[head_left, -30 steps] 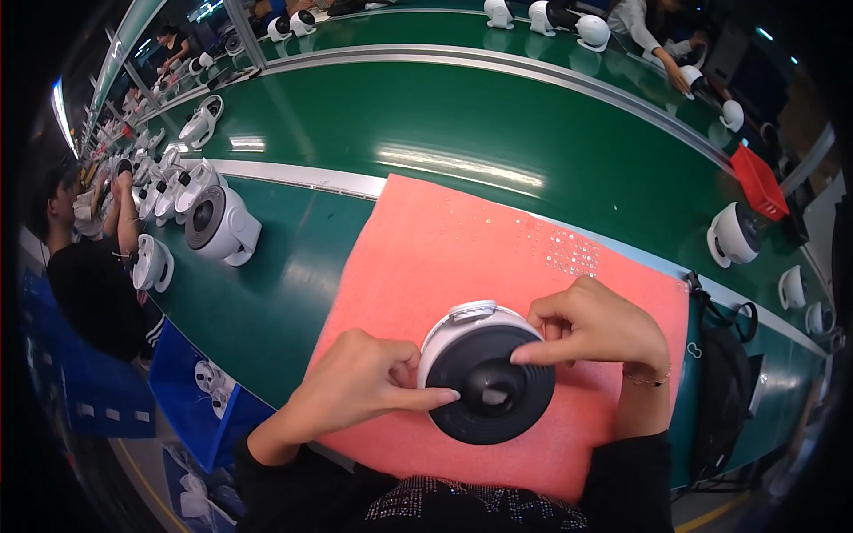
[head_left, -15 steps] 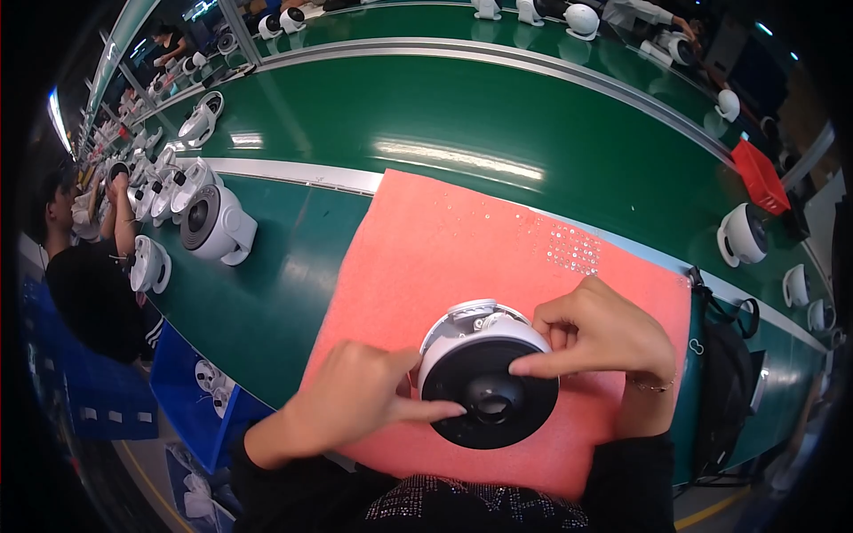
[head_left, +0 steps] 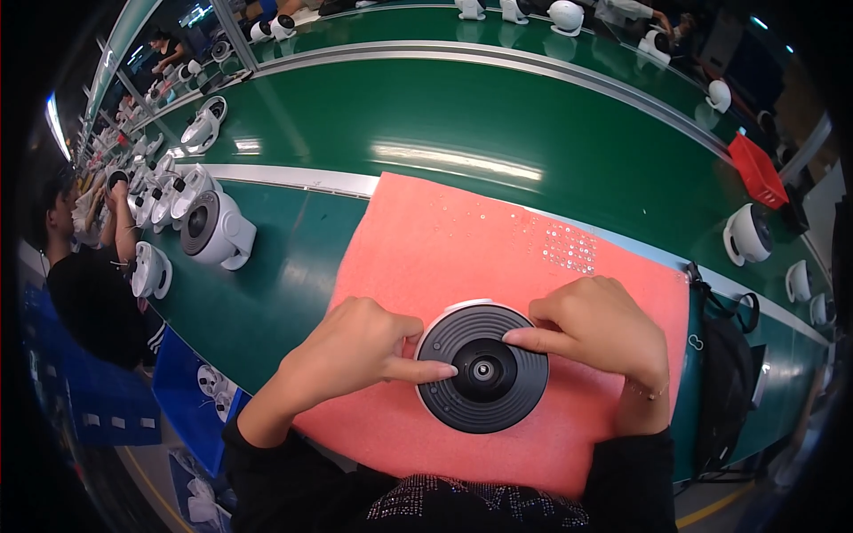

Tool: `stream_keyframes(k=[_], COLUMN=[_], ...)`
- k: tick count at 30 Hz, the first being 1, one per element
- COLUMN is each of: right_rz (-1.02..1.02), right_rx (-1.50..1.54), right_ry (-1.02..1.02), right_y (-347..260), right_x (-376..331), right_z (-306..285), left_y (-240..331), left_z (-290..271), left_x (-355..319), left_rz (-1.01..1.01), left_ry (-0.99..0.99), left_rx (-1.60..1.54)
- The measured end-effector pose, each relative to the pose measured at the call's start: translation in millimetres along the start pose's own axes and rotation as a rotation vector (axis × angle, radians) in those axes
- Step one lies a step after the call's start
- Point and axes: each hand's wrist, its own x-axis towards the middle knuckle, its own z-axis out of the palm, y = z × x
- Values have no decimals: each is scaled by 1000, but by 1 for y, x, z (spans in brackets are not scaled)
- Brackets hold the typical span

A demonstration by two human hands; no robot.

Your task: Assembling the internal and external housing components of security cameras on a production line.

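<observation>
A round white camera unit with a ridged black front and a central lens faces up over a pink cloth. My left hand grips its left rim, the thumb lying across the black face close to the lens. On the opposite side my right hand holds the upper right rim, its thumb also on the face. Both hands' other fingers curl behind the rim and are mostly hidden. Small shiny round parts lie in rows on the cloth beyond the unit.
Similar white units stand left on the green bench, where a co-worker sits. More units stand at the right, near a red bin. A black bag lies right of the cloth. Blue crates are lower left.
The camera unit's front has tilted up, so the lens now points at me and the white inner parts behind it are hidden. Both hands stay on its rim; the left has risen slightly.
</observation>
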Motion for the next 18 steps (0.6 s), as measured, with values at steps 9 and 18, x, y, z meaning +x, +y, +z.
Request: stream_keyframes(k=[9, 18], right_rz=[-566, -573], right_rx=[178, 251], right_ry=[148, 116], right_y=[-30, -37], right_x=[-5, -7], right_z=[7, 5], left_y=[-2, 0], left_z=[-1, -4], left_x=[0, 3], left_rz=[-51, -30], left_ry=[-37, -50], left_rx=[-73, -54])
